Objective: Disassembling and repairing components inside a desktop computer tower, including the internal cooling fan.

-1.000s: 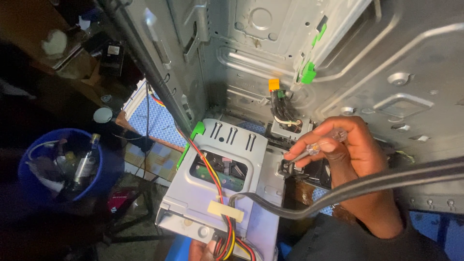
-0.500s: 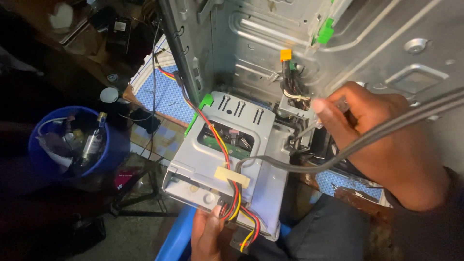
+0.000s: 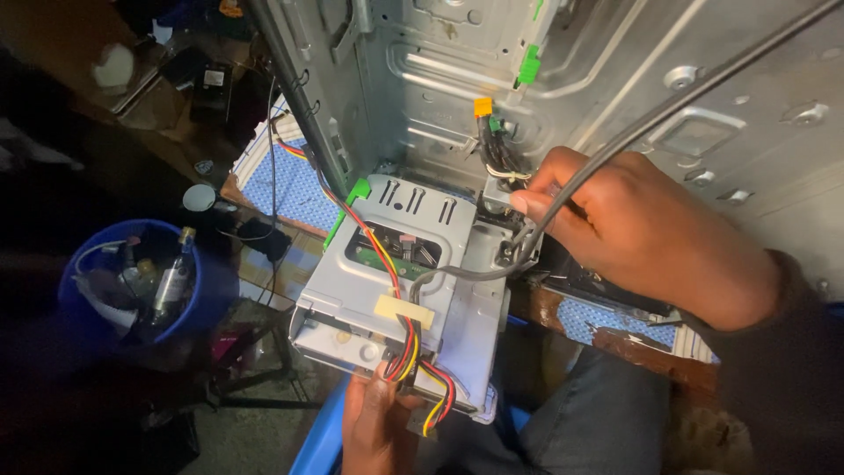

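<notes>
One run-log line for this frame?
left hand: grips drive cage edge | right hand: pinches grey cable | case: open

Two hands show: the left hand [image 3: 378, 427] at the lower edge and the right hand [image 3: 646, 233] at the right. There is one grey computer case [image 3: 615, 79], one metal drive cage [image 3: 396, 290], one thick grey cable [image 3: 651, 114] and one bundle of red, yellow and black wires [image 3: 391, 273] with one cream connector [image 3: 404, 310]. One blue bucket [image 3: 207, 295] stands at the left, with at least two bottles [image 3: 171, 281] inside.
</notes>
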